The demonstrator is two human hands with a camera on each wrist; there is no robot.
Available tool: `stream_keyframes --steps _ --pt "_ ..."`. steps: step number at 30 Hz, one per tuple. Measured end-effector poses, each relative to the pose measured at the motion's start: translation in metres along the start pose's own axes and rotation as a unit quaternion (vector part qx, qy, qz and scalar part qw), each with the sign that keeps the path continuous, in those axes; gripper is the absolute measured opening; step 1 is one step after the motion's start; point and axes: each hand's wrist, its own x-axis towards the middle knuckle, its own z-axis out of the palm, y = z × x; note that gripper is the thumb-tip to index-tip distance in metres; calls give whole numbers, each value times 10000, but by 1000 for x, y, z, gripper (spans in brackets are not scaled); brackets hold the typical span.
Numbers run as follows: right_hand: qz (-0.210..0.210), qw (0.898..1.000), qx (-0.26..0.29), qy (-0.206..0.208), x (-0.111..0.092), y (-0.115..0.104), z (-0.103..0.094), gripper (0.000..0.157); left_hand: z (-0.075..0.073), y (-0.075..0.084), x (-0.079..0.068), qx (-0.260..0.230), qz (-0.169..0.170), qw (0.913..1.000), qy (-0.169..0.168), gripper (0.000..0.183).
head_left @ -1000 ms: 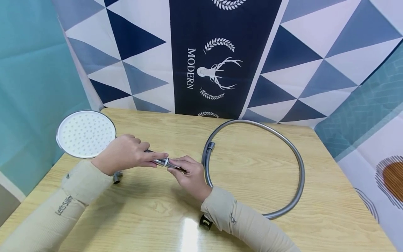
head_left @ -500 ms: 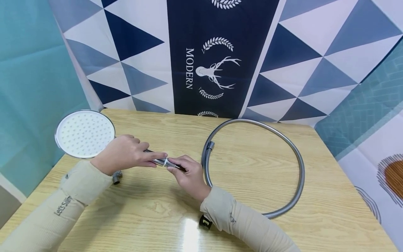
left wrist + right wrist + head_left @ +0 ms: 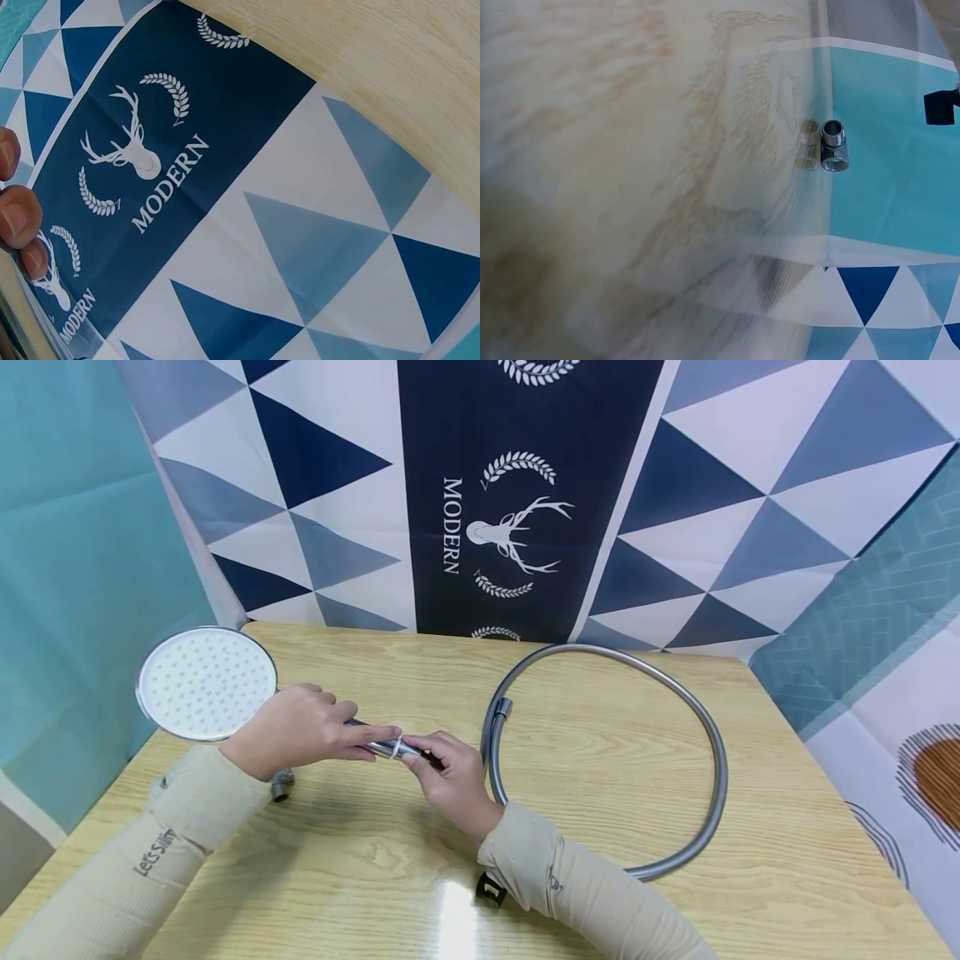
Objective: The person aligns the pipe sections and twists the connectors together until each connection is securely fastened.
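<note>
In the head view, a shower head (image 3: 207,683) with a round white nozzle face and chrome rim is held up at the left. My left hand (image 3: 303,731) grips a slim chrome tube (image 3: 370,745) beside it, index finger stretched along the metal; the hand hides where tube and head meet. Around the tube runs a white ring (image 3: 397,747). Just right of that ring, my right hand (image 3: 453,781) pinches the tube's other end between thumb and fingers. Curled fingertips (image 3: 20,217) show at the left wrist view's edge. The right wrist view does not show my right hand.
A grey metal shower hose (image 3: 720,760) lies in a big loop on the wooden table (image 3: 375,877), right of my hands. Beneath my left wrist sits a small metal elbow fitting (image 3: 281,785). Patterned cloth (image 3: 487,527) hangs behind the table, teal cloth (image 3: 75,568) at left.
Both hands keep their grip on the chrome tube in nearly the same place. Only slight shifts of the view and of the right fingers show.
</note>
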Motion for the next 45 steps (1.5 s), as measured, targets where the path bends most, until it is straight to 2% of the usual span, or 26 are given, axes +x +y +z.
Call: stream_keyframes --steps 5,9,12,16,19,26,33,40,45 --pt "-358 9993 10 74 -3 4 1 18 0 0 2 77 63 9999 54 48" --pt "-896 9957 43 251 -5 8 3 27 1 0 6 219 141 9996 95 48" --pt "-1289 9909 -35 380 -5 9 5 20 2 0 6 300 187 9994 66 51" --pt "-1537 9868 -142 486 -5 10 8 31 2 0 4 329 209 9992 5 53" --pt "-1393 9889 -147 500 -3 7 7 31 2 0 4 321 196 9993 3 52" --pt "-556 9975 290 325 4 1 3 23 -1 -1 5 198 43 9998 69 50" --pt "-355 9988 312 161 5 -2 -2 24 -3 0 8 285 82 9995 131 49" --pt "-136 9998 84 -152 0 -4 -10 23 3 5 8 76 18 9999 146 45" --pt "301 9987 -5 -410 3 -6 -14 22 5 4 8 -33 -45 9999 98 45"
